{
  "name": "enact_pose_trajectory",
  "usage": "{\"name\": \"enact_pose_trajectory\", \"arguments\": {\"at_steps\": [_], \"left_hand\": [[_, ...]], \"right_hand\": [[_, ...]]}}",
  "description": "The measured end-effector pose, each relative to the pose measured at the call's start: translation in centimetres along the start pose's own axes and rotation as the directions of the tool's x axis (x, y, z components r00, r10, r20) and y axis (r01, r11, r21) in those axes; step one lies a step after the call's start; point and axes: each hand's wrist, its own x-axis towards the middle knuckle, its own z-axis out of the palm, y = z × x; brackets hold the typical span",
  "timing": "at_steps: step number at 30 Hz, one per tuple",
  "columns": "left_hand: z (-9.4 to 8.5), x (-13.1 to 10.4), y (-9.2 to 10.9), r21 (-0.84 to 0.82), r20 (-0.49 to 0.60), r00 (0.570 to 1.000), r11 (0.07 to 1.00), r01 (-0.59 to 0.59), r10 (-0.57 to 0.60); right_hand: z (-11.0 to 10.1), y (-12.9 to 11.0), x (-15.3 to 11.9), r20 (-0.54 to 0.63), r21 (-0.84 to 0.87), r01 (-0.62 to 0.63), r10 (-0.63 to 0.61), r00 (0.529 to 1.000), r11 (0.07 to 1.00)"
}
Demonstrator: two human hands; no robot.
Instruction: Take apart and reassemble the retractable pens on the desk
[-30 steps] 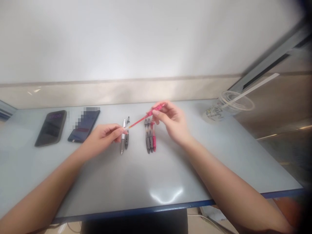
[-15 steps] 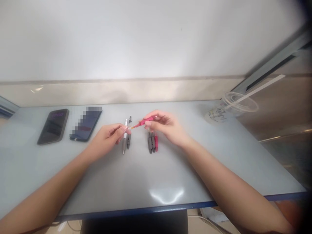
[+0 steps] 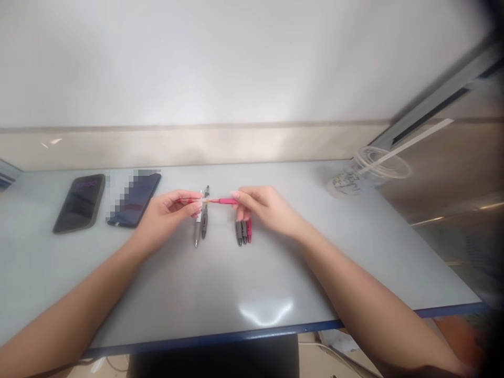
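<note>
Between my hands a slim pink pen piece (image 3: 227,201) lies almost level, with a thin orange-tinted refill (image 3: 211,200) running left from it. My right hand (image 3: 264,207) is closed, pinching the pink piece at its right end. My left hand (image 3: 169,210) is closed around a clear pen tube (image 3: 205,200) with red showing inside; the refill's end meets this tube, how deep I cannot tell. Below the left fingers lie a white-and-grey pen (image 3: 197,231) and a grey pen part (image 3: 204,220). Two grey pens (image 3: 241,233) and a red one (image 3: 249,231) lie partly hidden beneath my right hand.
Two phones, one grey-framed (image 3: 80,203) and one dark blue (image 3: 136,202), lie on the left of the table (image 3: 189,299). A clear plastic cup (image 3: 348,181) with a straw stands at the back right. A small dark pen piece (image 3: 207,190) lies behind the left fingers.
The pink piece has turned from slanted to level and come down slightly, in line with the clear tube. My right hand's grip has moved to its right end. The view has shifted slightly.
</note>
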Motion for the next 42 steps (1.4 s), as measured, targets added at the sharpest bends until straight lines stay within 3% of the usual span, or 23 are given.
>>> {"name": "enact_pose_trajectory", "arguments": {"at_steps": [2,7,11,15,18,21,23,27,32,37,42], "left_hand": [[0.0,0.0,0.0,-0.003,-0.011,1.0,1.0,-0.002,0.002],[-0.1,0.0,-0.2,-0.028,-0.017,1.0,1.0,0.009,-0.009],[-0.2,0.5,-0.9,-0.103,0.015,0.999,0.994,0.033,-0.032],[-0.3,0.7,-1.2,-0.134,0.002,0.999,0.99,0.051,-0.051],[-0.3,0.5,-0.9,-0.107,0.005,0.999,0.993,0.041,-0.04],[-0.3,0.4,-0.6,-0.08,-0.003,1.0,0.996,0.028,-0.029],[-0.3,0.5,-0.7,-0.075,-0.006,0.999,0.996,0.044,-0.044],[-0.4,0.8,-1.1,-0.069,0.02,0.997,0.995,0.075,-0.074],[-0.4,0.8,-1.0,-0.156,0.054,0.991,0.979,0.132,-0.125],[0.0,0.9,-0.9,-0.304,0.029,0.996,0.949,0.086,-0.081],[0.3,0.7,-0.9,-0.37,-0.068,0.998,0.929,-0.014,-0.012]], "right_hand": [[0.0,-0.3,-0.1,0.02,-0.041,-0.042,0.042,0.999,0.998],[-0.4,-0.5,-0.2,-0.005,0.058,0.057,-0.057,0.998,0.997],[-0.5,-0.4,-0.2,0.008,-0.025,-0.017,0.018,1.0,1.0],[-0.5,-0.6,-0.4,0.023,-0.167,0.092,-0.089,0.996,0.982],[-0.4,-0.8,-0.4,0.033,-0.221,0.044,-0.037,0.999,0.974],[-0.4,-0.8,-0.4,0.059,-0.149,-0.017,0.026,0.998,0.989],[-0.7,-0.6,-0.3,0.076,-0.126,0.009,0.001,0.997,0.992],[-0.9,0.0,0.0,0.047,-0.252,0.102,-0.093,0.995,0.962],[-0.4,-0.4,-0.1,0.037,-0.306,0.111,-0.105,0.994,0.946],[0.1,-0.8,-0.2,0.077,-0.163,0.051,-0.039,0.996,0.985],[0.9,-1.0,-0.4,0.186,0.017,0.065,-0.067,0.98,0.998]]}}
